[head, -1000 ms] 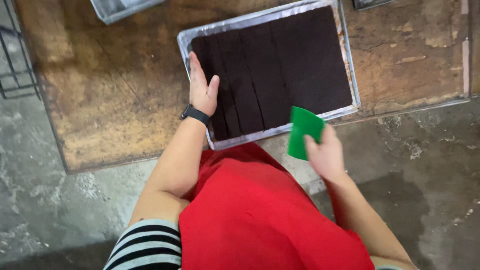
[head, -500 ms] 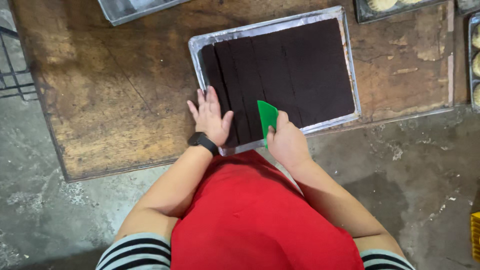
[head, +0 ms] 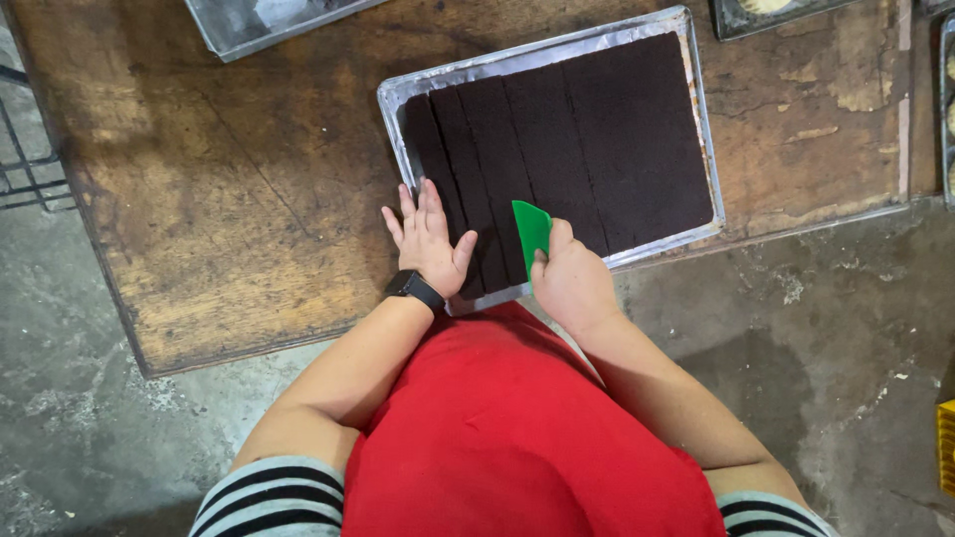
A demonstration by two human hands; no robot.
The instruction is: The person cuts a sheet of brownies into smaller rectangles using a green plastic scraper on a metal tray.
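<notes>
My left hand [head: 430,242] lies flat, fingers spread, on the dark cake [head: 567,159] at seven o'clock in the tray [head: 693,119]; my right hand [head: 569,278] grips a green scraper [head: 531,231].

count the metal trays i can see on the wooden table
4, possibly more out of frame: the big tray of dark cake under both hands, one at the top left edge, one at top right, one cut off at the right edge.

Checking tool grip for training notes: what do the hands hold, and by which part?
The right hand grips the green scraper by its near edge. The left hand holds nothing, resting flat on the dark cake.
</notes>
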